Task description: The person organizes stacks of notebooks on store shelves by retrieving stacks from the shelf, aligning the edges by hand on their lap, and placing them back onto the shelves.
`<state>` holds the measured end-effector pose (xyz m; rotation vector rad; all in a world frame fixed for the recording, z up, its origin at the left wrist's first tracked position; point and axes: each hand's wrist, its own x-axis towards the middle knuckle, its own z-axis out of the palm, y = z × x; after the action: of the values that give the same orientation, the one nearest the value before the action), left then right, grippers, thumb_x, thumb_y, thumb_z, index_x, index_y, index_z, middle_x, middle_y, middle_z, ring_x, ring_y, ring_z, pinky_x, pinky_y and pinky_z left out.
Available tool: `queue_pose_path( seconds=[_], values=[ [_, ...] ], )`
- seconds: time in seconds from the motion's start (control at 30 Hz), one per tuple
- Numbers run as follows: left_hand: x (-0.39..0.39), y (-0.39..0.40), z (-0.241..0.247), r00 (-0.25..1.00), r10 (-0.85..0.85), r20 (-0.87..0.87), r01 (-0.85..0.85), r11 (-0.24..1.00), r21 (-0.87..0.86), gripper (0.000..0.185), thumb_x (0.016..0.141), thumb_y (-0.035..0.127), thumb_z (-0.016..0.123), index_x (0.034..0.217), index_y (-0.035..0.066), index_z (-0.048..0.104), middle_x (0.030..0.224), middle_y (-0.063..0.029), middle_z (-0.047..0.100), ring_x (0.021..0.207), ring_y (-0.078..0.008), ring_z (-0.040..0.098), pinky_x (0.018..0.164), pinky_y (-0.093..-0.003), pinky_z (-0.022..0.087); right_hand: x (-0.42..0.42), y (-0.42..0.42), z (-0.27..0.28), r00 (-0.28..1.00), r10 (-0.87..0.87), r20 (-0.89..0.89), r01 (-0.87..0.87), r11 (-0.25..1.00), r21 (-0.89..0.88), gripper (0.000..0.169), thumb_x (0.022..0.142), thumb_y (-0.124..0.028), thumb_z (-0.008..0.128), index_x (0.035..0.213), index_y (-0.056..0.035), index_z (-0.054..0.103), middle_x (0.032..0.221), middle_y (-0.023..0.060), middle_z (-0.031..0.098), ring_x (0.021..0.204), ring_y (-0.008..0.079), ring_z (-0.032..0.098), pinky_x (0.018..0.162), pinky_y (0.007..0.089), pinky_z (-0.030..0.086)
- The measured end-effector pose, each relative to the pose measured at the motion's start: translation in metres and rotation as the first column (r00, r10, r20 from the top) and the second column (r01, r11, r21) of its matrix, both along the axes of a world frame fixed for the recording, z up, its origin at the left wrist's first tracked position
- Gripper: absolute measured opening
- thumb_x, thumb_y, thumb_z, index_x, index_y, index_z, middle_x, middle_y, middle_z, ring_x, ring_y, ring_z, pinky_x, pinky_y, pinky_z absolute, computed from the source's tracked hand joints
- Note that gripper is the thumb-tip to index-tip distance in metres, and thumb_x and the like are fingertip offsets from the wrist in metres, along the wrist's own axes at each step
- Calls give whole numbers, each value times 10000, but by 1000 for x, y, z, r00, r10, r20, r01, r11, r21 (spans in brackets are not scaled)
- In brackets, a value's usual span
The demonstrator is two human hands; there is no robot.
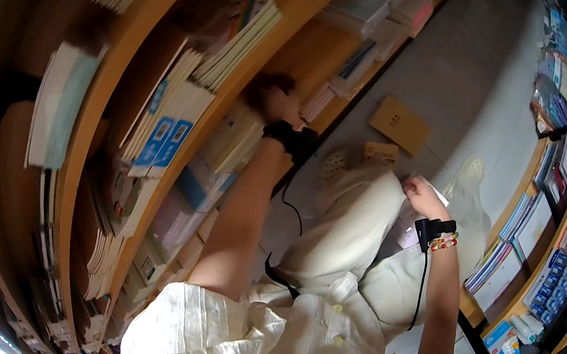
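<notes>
My left hand (pixel 280 104) reaches into the bottom level of a wooden bookshelf (pixel 313 45), close to a stack of pale pink booklets (pixel 317 102). Blur and shadow hide its fingers, so its grip is unclear. Over my right knee, my right hand (pixel 418 191) has its fingers closed on a white sheet or card (pixel 438 191), seen only in part. Plastic-wrapped pads (pixel 237 134) lie on the shelf beside my left wrist. Both wrists wear black strapped devices.
On the floor lie a brown kraft-covered notebook (pixel 400 124) and a smaller kraft item (pixel 381 152). A black cable (pixel 294 211) curves near the shelf base. At right, a low rack (pixel 512 253) holds notebooks and blue packaged goods (pixel 553 280). Upper shelves hold stacked booklets (pixel 172 122).
</notes>
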<state>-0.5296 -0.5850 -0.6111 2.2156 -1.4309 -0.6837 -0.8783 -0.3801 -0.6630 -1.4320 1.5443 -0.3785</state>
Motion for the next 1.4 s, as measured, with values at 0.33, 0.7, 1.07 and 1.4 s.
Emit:
queue_pose_path(
  seconds=[0.33, 0.7, 1.07, 1.4],
  values=[
    [41, -42, -47, 912, 210, 352, -152, 971, -184, 479, 852, 313, 419, 1259, 70, 348, 1334, -219, 301, 1205, -425, 315, 981, -544, 271, 16, -16, 45, 993, 107, -44, -112, 982, -153, 286, 824, -177, 494, 1019, 28, 536, 948, 268, 581, 911, 408, 545, 806, 458, 436],
    [-44, -8, -12, 893, -436, 107, 449, 870, -203, 385, 806, 125, 555, 1165, 86, 421, 1100, -158, 448, 939, -319, 517, 806, -411, 439, 17, -13, 52, 987, 142, -78, -153, 974, -165, 222, 796, -140, 494, 929, 37, 512, 898, 260, 570, 852, 412, 556, 757, 473, 445],
    [37, -80, -12, 862, 422, 281, -288, 864, -414, 453, 797, 167, 572, 1200, -5, 457, 1168, -205, 519, 1031, -314, 518, 899, -374, 413, 18, -11, 66, 971, 199, -134, -217, 966, -143, 207, 764, -108, 524, 921, 27, 515, 881, 240, 576, 816, 391, 574, 729, 458, 469],
    [57, -129, -48, 895, 307, 323, -345, 936, 69, 550, 870, 407, 371, 1359, 162, 318, 1412, -233, 201, 1262, -434, 216, 1022, -512, 216, 13, -11, 69, 985, 147, -86, -160, 975, -156, 185, 792, -143, 547, 880, 17, 517, 807, 209, 564, 746, 366, 586, 697, 421, 485]
  ],
)
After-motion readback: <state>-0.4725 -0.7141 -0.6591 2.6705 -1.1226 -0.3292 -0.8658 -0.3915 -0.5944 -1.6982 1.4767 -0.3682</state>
